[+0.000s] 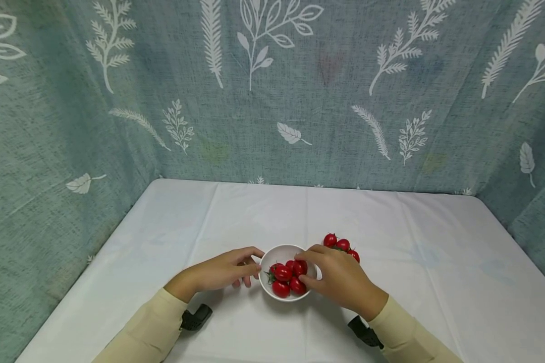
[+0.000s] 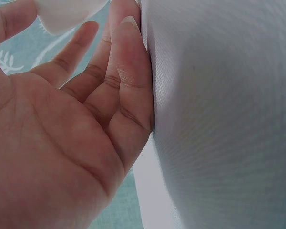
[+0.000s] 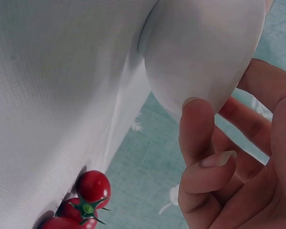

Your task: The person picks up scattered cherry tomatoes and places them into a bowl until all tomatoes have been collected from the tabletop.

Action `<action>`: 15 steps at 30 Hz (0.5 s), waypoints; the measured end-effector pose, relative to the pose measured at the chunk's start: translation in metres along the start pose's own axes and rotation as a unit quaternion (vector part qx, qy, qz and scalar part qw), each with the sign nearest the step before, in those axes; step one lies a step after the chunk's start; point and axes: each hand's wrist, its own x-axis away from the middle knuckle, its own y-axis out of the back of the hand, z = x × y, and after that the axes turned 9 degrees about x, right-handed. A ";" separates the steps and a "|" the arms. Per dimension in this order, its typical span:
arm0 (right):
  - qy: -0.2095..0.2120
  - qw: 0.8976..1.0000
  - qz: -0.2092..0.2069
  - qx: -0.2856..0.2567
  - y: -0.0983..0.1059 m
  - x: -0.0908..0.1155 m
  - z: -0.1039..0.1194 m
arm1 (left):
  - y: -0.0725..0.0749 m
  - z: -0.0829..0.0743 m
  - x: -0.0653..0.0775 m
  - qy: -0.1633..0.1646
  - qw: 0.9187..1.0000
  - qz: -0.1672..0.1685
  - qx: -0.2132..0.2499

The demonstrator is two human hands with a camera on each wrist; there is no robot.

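A white bowl [image 1: 285, 298] stands on the table with several red cherry tomatoes [image 1: 281, 273] in it, one showing a green stem. My right hand [image 1: 345, 276] reaches over its right rim, thumb and index finger pinching a cherry tomato [image 1: 301, 267] inside. In the right wrist view the other fingers of the right hand [image 3: 238, 162] bend outside the bowl wall [image 3: 200, 52]. At the left rim is my left hand [image 1: 222, 269], thumb and index fingertips right at the bowl, fingers relaxed. The left wrist view shows its palm, with lower fingers resting on the cloth.
More cherry tomatoes [image 1: 342, 245] lie on the table behind the right hand, just right of the bowl. A white cloth [image 1: 250, 212] covers the table. A blue-green leaf-patterned curtain [image 1: 263, 101] hangs along the back and sides.
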 end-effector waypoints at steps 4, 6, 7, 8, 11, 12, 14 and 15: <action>0.000 1.000 -0.006 0.003 0.002 0.001 -0.001 | 0.000 0.000 0.000 0.001 1.000 -0.001 0.002; 0.001 1.000 -0.012 0.005 0.003 0.001 -0.002 | 0.000 0.000 0.000 0.001 1.000 -0.001 0.002; 0.002 1.000 -0.016 0.005 0.003 0.001 -0.003 | 0.000 0.000 0.000 0.001 1.000 -0.002 0.002; 0.003 1.000 -0.022 0.004 0.004 0.001 -0.004 | 0.000 0.000 0.000 0.001 1.000 -0.002 0.002; 0.005 0.999 -0.037 0.000 0.007 0.002 -0.007 | 0.000 0.001 0.000 0.002 1.000 -0.003 0.001; 0.006 0.999 -0.042 0.000 0.008 0.002 -0.008 | 0.000 0.001 0.000 0.001 1.000 -0.003 0.001; 0.004 0.999 -0.050 -0.001 0.009 0.002 -0.011 | 0.000 0.001 0.000 0.000 1.000 -0.002 0.001; 0.003 0.999 -0.051 0.002 0.010 0.002 -0.012 | 0.000 0.002 0.000 0.000 1.000 -0.002 0.001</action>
